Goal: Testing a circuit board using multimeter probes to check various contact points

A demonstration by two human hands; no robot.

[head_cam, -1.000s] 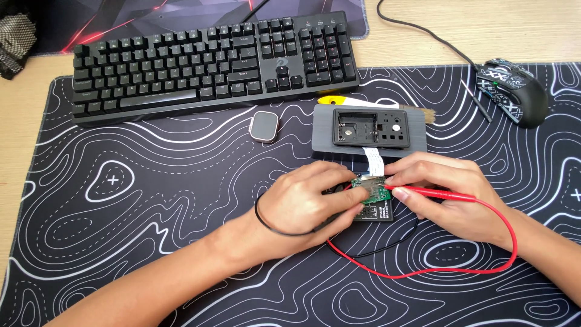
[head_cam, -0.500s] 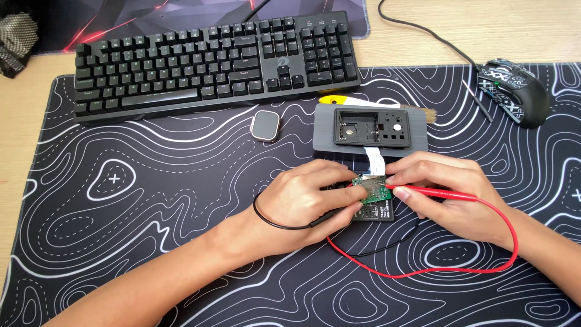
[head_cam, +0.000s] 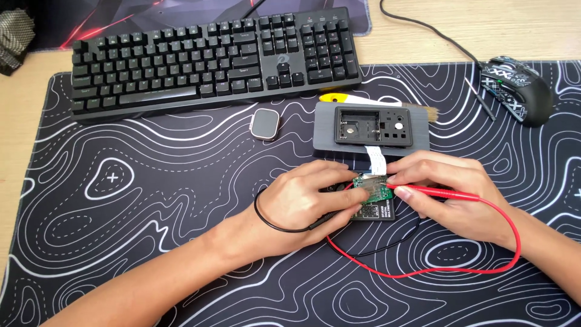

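A small green circuit board [head_cam: 374,188] lies on a black module [head_cam: 378,212], joined by a white ribbon cable [head_cam: 375,158] to a dark grey open case [head_cam: 330,130]. My left hand [head_cam: 308,197] rests over the board's left side and grips a black probe [head_cam: 330,219], whose tip is hidden under the fingers. From the right, my right hand [head_cam: 454,194] pinches a red probe [head_cam: 436,192], with its tip on the board's right edge. A red lead [head_cam: 514,242] loops round below my right wrist.
A black keyboard [head_cam: 212,54] lies across the back and a patterned mouse [head_cam: 517,88] at the far right. A small rounded grey object [head_cam: 265,124] and a yellow-handled tool [head_cam: 339,98] sit near the case. Everything rests on a black contour-patterned desk mat [head_cam: 121,242].
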